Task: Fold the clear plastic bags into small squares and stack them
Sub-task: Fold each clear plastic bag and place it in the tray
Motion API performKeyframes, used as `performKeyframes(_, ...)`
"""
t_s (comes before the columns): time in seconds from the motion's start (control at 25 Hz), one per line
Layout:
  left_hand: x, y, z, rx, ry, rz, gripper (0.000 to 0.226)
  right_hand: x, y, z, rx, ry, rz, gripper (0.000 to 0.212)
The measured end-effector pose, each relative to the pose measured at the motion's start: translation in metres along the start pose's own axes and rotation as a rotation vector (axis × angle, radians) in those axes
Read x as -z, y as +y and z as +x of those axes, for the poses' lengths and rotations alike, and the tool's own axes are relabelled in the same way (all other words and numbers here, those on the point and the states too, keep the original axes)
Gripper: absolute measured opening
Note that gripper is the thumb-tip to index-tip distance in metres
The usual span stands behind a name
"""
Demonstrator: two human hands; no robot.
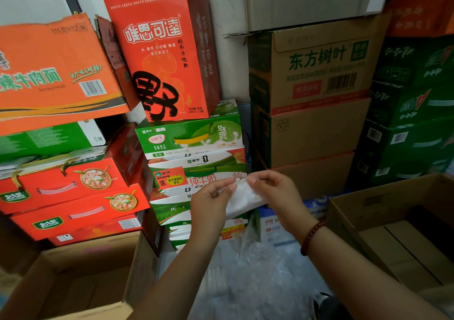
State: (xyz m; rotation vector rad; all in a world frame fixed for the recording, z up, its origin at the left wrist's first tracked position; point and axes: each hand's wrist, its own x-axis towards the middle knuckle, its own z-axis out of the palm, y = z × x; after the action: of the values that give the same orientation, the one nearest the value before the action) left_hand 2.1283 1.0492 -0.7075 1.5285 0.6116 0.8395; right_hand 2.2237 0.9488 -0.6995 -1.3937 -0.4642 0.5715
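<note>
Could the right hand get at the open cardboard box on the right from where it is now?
Probably yes. The right hand is busy pinching the folded plastic bag, but the open cardboard box sits just beside that forearm with nothing between them.

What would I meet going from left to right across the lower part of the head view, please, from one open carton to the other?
Open cardboard box on the left → left hand → folded clear plastic bag → right hand → red bead bracelet → open cardboard box on the right.
</note>
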Motion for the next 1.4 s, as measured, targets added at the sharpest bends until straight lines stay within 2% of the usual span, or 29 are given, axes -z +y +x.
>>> performKeyframes(0.12, -0.002, 0.002, -0.001, 0.059, -0.002, -0.071, 0.019, -0.001, 0.0, 0.001, 0.06, 0.025, -0.046, 0.011)
performKeyframes(0.24, 0.0, 0.002, 0.001, 0.172, -0.048, -0.14, 0.016, 0.0, 0.001, 0.004, 0.163, 0.014, -0.197, 0.014)
performKeyframes(0.32, 0.006, 0.0, 0.007, 0.234, -0.176, -0.107, 0.015, 0.004, 0.0, 0.006, 0.219, -0.055, -0.331, 0.015)
performKeyframes(0.48, 0.021, -0.002, 0.01, 0.354, -0.51, 0.091, 0.018, 0.012, -0.004, 0.006, 0.201, -0.254, -0.476, 0.01)
performKeyframes(0.56, 0.021, -0.003, 0.009, 0.399, -0.561, 0.174, 0.015, 0.012, -0.004, 0.006, 0.182, -0.283, -0.447, 0.015)
performKeyframes(0.68, 0.018, -0.004, 0.008, 0.386, -0.402, 0.112, 0.013, 0.011, 0.0, 0.008, 0.107, -0.226, -0.355, 0.024)
performKeyframes(0.8, 0.015, -0.003, 0.009, 0.376, -0.204, -0.051, 0.009, 0.011, -0.002, 0.005, 0.001, -0.231, -0.357, 0.011)
performKeyframes(0.84, 0.014, -0.003, 0.009, 0.385, -0.171, -0.084, 0.01, 0.01, -0.003, 0.004, -0.032, -0.248, -0.355, 0.013)
performKeyframes(1.0, 0.011, 0.001, 0.006, 0.396, -0.182, -0.115, 0.013, 0.012, -0.003, 0.005, -0.104, -0.242, -0.24, 0.021)
performKeyframes(1.24, 0.017, 0.003, 0.012, 0.327, -0.179, 0.139, 0.017, 0.011, -0.005, 0.005, -0.085, -0.191, -0.155, 0.013)
performKeyframes(1.4, 0.018, 0.007, 0.01, 0.354, -0.212, 0.038, 0.017, 0.01, -0.006, 0.003, -0.023, -0.163, -0.133, 0.012)
